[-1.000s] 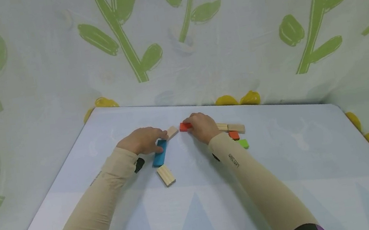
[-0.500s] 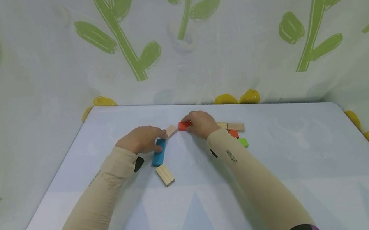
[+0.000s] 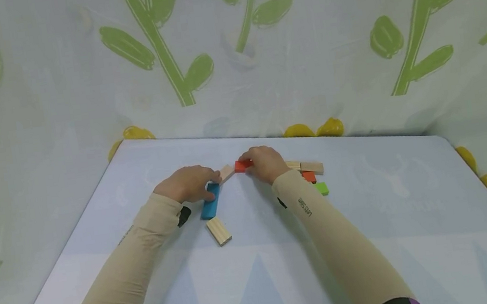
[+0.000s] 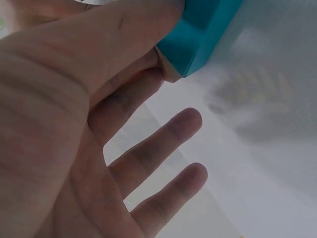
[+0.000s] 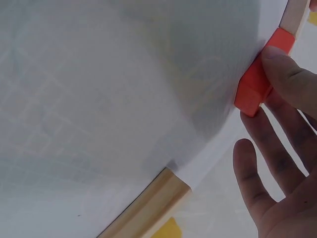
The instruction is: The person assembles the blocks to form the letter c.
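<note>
My left hand [image 3: 188,184] bends over the joint of a blue block [image 3: 210,203] and a pale wooden block [image 3: 226,174]. In the left wrist view its thumb lies along the blue block [image 4: 195,42]; the index and middle fingertips meet at the block's end, while the other two fingers stand apart. My right hand [image 3: 266,163] pinches a red block [image 3: 241,166] between thumb and fingers. The right wrist view shows that red block [image 5: 255,82] lined up end to end with the pale block [image 5: 295,15], its thumb on the near face.
A ribbed wooden block [image 3: 219,231] lies just below the blue one. Right of the right hand lie another ribbed block [image 3: 293,165], a pale block [image 3: 312,168], a red piece [image 3: 309,177] and a green piece [image 3: 321,189]. A leaf-patterned cloth [image 3: 305,60] stands behind the table [image 3: 381,267].
The red block has shifted very slightly left toward the pale block with the right hand. The left hand keeps its place; the view itself has tilted a little.
</note>
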The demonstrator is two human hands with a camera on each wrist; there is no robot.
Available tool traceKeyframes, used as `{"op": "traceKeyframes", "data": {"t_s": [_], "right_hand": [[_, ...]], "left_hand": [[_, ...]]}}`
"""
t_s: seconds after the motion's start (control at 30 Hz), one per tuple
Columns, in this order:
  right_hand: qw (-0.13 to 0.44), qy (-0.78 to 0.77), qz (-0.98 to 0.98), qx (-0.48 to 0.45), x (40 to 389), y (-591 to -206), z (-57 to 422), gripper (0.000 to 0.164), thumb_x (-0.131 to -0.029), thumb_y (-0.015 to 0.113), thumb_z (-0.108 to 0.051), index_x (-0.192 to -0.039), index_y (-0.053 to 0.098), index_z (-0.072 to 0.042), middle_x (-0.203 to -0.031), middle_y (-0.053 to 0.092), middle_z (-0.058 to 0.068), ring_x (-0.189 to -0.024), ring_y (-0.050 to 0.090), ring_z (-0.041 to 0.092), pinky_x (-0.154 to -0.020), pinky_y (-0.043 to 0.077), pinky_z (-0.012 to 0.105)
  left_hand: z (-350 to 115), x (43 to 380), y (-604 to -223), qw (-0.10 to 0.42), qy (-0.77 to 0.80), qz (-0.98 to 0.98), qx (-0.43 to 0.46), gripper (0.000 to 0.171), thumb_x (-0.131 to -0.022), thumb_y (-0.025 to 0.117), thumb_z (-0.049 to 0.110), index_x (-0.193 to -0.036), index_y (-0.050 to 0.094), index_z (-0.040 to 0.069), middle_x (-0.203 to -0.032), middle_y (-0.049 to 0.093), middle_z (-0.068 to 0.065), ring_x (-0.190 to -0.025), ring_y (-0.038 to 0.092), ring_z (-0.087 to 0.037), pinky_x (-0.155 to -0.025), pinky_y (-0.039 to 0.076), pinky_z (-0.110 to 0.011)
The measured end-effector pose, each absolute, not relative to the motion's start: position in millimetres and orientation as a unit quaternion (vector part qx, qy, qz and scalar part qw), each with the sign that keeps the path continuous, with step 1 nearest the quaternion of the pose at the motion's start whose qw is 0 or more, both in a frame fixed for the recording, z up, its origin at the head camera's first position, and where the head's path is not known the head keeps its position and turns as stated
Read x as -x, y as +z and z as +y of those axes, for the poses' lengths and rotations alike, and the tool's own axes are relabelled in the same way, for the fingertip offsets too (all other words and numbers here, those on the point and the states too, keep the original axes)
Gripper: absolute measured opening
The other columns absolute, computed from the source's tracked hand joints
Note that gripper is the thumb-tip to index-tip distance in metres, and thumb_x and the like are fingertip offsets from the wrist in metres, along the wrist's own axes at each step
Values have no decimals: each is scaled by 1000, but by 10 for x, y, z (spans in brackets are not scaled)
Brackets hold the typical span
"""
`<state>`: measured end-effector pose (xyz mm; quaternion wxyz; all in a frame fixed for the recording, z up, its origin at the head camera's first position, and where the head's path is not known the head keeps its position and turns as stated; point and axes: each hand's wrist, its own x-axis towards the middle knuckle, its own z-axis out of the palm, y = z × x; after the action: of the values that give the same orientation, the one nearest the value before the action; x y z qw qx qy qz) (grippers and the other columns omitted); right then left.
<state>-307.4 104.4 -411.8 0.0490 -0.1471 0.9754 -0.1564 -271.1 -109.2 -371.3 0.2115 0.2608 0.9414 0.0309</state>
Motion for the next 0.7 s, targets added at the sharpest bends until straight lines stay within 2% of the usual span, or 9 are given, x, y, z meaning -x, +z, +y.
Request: {"op": "traceKeyframes", "data": {"t_s": [0.7], "right_hand": [[44,-152,974,164,3095,-4152,1064,40,-92,76,-10,-132,70,-18,-125,69,2,-116,59,20,-108,46,36]], "left_hand": [[-1079,2733,-3728,215,27,941,-261,51,-97,72,25,-145,58,15,-155,46,-10,-143,41,-33,-116,35,-53]]}}
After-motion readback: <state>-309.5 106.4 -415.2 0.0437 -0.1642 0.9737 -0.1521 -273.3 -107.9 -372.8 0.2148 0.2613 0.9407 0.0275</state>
